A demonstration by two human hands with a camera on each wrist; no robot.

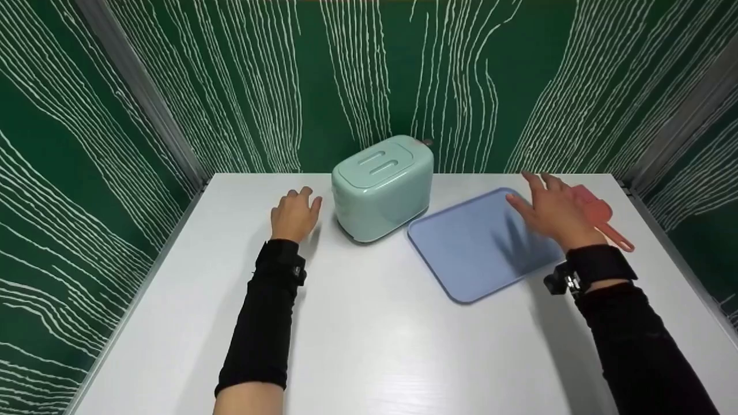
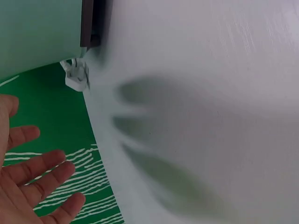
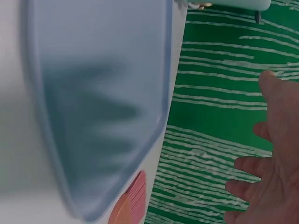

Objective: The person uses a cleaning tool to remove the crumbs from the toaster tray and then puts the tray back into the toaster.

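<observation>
A mint-green toaster [image 1: 383, 190] with two slots on top stands toward the back of the white table. To its left hovers my left hand [image 1: 294, 216], fingers loosely spread and apart from it; the left wrist view has the toaster's side [image 2: 37, 32] at upper left and the fingers below it. My right hand [image 1: 556, 213], also empty, is held above the right part of a blue rectangular tray [image 1: 461, 248], casting a shadow on it. Partly behind that hand lies a red-orange spatula-like utensil [image 1: 599, 213], its handle pointing toward the front right.
Green walls with white wavy lines [image 1: 357, 69] enclose the white table [image 1: 369, 346] at the back and both sides. A white plug [image 2: 76, 77] shows behind the toaster, near the table's back edge.
</observation>
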